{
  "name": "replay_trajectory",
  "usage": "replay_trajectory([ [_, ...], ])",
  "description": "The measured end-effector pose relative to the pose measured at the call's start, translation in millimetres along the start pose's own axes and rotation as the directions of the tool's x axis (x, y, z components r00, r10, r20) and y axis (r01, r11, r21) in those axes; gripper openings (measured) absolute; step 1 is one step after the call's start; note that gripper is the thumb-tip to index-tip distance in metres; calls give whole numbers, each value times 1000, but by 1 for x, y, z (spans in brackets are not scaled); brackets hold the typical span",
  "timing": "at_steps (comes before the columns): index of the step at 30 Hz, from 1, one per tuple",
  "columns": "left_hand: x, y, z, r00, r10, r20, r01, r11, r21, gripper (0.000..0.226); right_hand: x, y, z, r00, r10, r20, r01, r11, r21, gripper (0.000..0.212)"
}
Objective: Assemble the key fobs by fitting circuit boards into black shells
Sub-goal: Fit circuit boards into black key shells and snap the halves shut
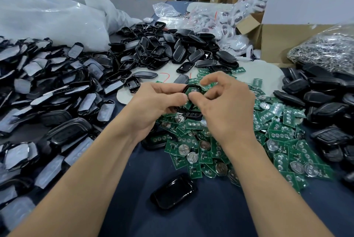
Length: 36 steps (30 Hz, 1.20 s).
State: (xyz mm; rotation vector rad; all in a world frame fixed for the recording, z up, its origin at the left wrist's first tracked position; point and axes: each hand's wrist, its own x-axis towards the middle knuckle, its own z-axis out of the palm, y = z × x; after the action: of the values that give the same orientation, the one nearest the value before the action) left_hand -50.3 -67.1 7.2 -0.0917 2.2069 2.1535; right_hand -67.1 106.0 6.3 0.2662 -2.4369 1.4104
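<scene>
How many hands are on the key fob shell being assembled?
2. The left hand holds the black shell from its left side; the right hand pinches the green circuit board sitting in it, over the pile of boards.

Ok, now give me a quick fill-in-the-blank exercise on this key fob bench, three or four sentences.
1. The left hand and right hand together hold one black shell with a ___ circuit board in it.
2. The cloth under the single shell nearest the person is dark ___.
3. The open box at the far right is made of ___.
Missing words: green, blue, cardboard.
</scene>
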Motion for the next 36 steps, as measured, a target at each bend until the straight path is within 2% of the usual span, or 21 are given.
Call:
replay_trajectory([
  [3,0,0,1,999,28,-44,-28,1000,6,23,0,1,-1,997,65,46,-65,998,6,24],
  [6,0,-1,5,993,83,-82,-82,997,8,29,0,1,0,982,109,157,-126,987,102,10],
  [9,0,-1,11,987,153,-49,-149,987,60,33,0,1,3,977,149,153,-184,951,247,24],
  [11,-2,0,13,985,170,-27,-167,982,92,35,1,0,3,970,195,146,-234,913,335,24],
  [13,-3,2,14,983,170,-73,-163,981,101,39,0,0,3,966,204,162,-250,897,364,22],
  [17,-6,9,16,987,82,-136,-98,989,-115,40,0,0,3,947,194,255,-289,858,425,5],
  [18,-6,10,16,990,58,-127,-80,981,-176,35,1,-1,3,939,202,277,-315,828,463,2],
  [20,-6,13,13,996,15,-90,-41,955,-292,27,1,-2,0,906,237,350,-410,690,596,10],
  [21,-6,15,11,999,-2,-53,-17,939,-342,27,2,-3,-1,885,238,400,-457,607,650,15],
  [23,-7,18,7,999,-10,35,23,923,-384,30,3,-5,-3,851,211,481,-514,517,684,25],
  [25,-7,18,7,999,-8,49,26,924,-381,32,2,-5,-3,819,191,541,-563,451,693,40],
  [28,-7,15,12,999,-29,-26,17,927,-375,26,3,-3,-2,773,202,601,-630,351,693,46],
  [32,-6,14,7,992,-112,-50,89,940,-329,13,3,0,-2,739,185,647,-667,333,667,32],
  [36,-6,11,8,985,6,-175,-28,992,-120,24,1,0,0,726,202,657,-683,316,658,23],
])
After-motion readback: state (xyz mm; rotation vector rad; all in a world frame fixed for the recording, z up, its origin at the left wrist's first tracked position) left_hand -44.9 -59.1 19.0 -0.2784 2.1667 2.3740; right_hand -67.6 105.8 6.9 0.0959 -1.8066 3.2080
